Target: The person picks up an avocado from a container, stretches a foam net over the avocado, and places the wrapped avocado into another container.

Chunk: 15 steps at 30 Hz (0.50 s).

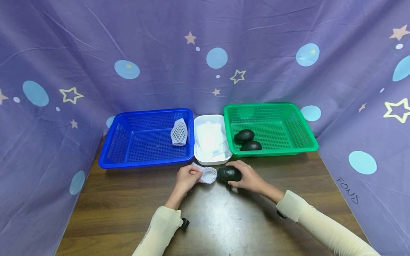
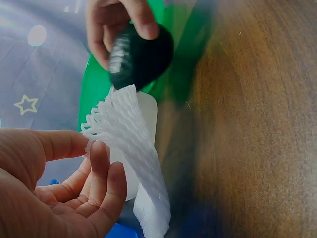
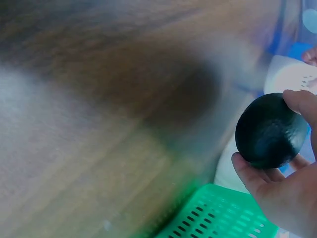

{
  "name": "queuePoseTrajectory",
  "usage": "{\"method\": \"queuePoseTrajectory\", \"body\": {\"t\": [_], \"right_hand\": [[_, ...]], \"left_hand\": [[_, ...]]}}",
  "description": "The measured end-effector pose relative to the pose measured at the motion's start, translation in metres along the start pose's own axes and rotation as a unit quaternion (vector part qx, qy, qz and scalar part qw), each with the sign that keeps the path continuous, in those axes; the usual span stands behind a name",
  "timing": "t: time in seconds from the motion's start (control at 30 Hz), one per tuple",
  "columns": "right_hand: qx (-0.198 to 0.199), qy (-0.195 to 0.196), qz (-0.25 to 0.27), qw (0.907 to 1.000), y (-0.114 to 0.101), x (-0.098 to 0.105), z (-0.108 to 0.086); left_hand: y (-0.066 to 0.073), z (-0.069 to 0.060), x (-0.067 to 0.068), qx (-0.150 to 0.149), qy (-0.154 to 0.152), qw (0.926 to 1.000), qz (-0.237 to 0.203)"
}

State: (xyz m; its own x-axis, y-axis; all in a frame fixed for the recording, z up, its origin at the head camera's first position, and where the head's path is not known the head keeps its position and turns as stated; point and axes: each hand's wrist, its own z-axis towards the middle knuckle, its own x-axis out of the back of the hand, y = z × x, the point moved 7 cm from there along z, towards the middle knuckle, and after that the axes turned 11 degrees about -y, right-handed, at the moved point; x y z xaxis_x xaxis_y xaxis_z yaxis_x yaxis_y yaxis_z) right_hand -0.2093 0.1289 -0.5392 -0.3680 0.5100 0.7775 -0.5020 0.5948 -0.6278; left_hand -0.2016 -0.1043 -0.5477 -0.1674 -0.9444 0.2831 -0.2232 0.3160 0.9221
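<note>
My left hand (image 1: 187, 179) pinches the edge of a white foam net sleeve (image 1: 208, 175) between thumb and fingertips. In the left wrist view the foam net sleeve (image 2: 133, 129) hangs from that pinch, its scalloped mouth facing the avocado. My right hand (image 1: 248, 177) grips a dark avocado (image 1: 229, 174) around its side, thumb and fingers on opposite sides. The right wrist view shows the same avocado (image 3: 271, 131) with its rounded end bare. The avocado's other end is right at the sleeve's mouth; whether they touch I cannot tell.
A blue basket (image 1: 144, 165) at the back left holds a net-wrapped item (image 1: 179, 132). Between the baskets stands a white tray (image 1: 213, 162) with more white netting in it. The green basket (image 1: 275, 153) at the right holds two avocados (image 1: 244, 136). A purple curtain (image 1: 179, 78) hangs behind.
</note>
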Motion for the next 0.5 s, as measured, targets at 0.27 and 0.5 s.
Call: {"method": "queuePoseTrajectory", "body": {"t": [0.27,0.5], "right_hand": [[0.015,0.031,0.020,0.9992,-0.017,0.018,0.000],[0.034,0.044,0.059,0.9967,-0.035,0.020,0.002]], "left_hand": [[-0.001,0.001,-0.001,0.006,0.001,1.0000,0.003],[-0.003,0.001,-0.002,0.005,-0.001,1.0000,0.003]]}}
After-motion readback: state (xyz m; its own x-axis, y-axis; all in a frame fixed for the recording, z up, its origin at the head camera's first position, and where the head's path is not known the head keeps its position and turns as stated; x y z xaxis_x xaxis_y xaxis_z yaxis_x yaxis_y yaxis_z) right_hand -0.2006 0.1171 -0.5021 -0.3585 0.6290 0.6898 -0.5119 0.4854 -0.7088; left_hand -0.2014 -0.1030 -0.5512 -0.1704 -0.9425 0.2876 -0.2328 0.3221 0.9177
